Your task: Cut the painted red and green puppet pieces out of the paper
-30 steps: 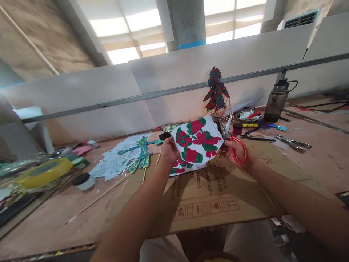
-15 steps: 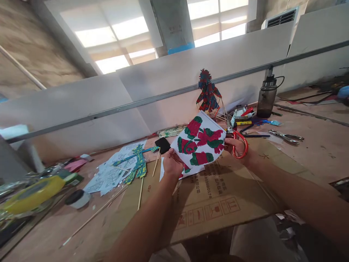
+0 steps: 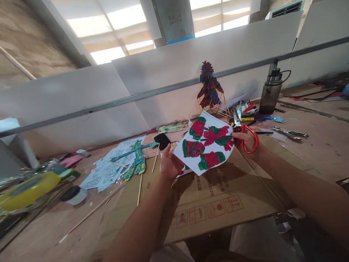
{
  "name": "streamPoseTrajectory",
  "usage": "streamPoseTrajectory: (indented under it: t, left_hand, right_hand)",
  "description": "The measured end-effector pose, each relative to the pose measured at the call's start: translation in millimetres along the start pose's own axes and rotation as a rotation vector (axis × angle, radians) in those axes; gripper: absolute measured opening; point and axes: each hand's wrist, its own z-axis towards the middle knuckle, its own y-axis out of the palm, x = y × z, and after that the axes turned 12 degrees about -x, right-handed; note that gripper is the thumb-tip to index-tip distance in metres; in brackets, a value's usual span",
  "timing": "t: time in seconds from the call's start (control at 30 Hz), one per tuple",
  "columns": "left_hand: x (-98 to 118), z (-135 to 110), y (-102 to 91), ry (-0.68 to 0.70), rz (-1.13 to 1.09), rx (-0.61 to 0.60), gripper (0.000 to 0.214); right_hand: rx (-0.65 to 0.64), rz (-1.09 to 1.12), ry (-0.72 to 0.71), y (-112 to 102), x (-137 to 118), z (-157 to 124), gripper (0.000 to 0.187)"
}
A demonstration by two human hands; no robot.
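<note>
A sheet of white paper (image 3: pixel 188 142) with red and green painted shapes is held up between my hands, tilted over the cardboard (image 3: pixel 207 203). My left hand (image 3: pixel 171 163) is closed on the sheet's left edge. With its fingers closed, my right hand (image 3: pixel 245 140) pinches the right edge and also holds a pair of red-handled scissors (image 3: pixel 256 140). The scissor blades point up and away, just beyond the paper's edge. Beneath the raised sheet lies another painted piece of paper (image 3: pixel 187 171), mostly hidden.
Left of the cardboard, a blue-yellow stick puppet (image 3: pixel 139 160) lies on printed sheets (image 3: pixel 95 176). A red-blue puppet (image 3: pixel 209 85) stands against the wall. Pliers (image 3: pixel 291 134) and a bottle (image 3: pixel 271 92) are on the right; a yellow tape dispenser (image 3: pixel 29 189) and a jar (image 3: pixel 74 195) are on the left.
The upper painted sheet has shifted slightly right with both hands and the scissors, and its lower corner sits lower. The camera view has tilted a little. Both hands keep their hold.
</note>
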Motion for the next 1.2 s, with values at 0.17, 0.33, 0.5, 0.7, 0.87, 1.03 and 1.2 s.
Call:
streamPoseTrajectory:
  t: [0.17, 0.33, 0.5, 0.7, 0.87, 1.03, 1.2]
  left_hand:
    - [3.4, -1.9, -1.6, -0.148, 0.089, -0.072, 0.051]
    - [5.3, -2.2, -6.1, -0.282, 0.142, -0.218, 0.037]
    - [1.8, -1.1, -7.4, -0.250, 0.262, -0.361, 0.029]
    - [-2.8, -3.2, -2.4, -0.316, 0.408, -0.324, 0.032]
    - [-7.6, -6.2, -0.6, -0.291, 0.381, -0.272, 0.027]
    - [-8.9, -4.5, -6.5, -0.248, 0.329, -0.312, 0.024]
    - [-8.2, 0.3, -6.7, -0.155, 0.265, -0.232, 0.041]
  right_hand:
    - [-0.048, -0.009, 0.066, -1.6, -5.1, -2.9, 0.023]
    - [-0.126, -0.062, 0.141, 2.9, -10.2, -6.3, 0.024]
    - [-0.152, -0.080, 0.168, 2.6, -9.6, -6.8, 0.020]
    - [-0.121, -0.062, 0.149, 5.7, -11.5, -7.5, 0.021]
    - [-0.060, -0.055, 0.151, 5.7, -10.9, -6.6, 0.021]
    - [-0.055, -0.042, 0.130, 6.3, -9.9, -3.9, 0.021]
    - [0.012, 0.014, 0.060, 7.3, -10.2, -1.5, 0.023]
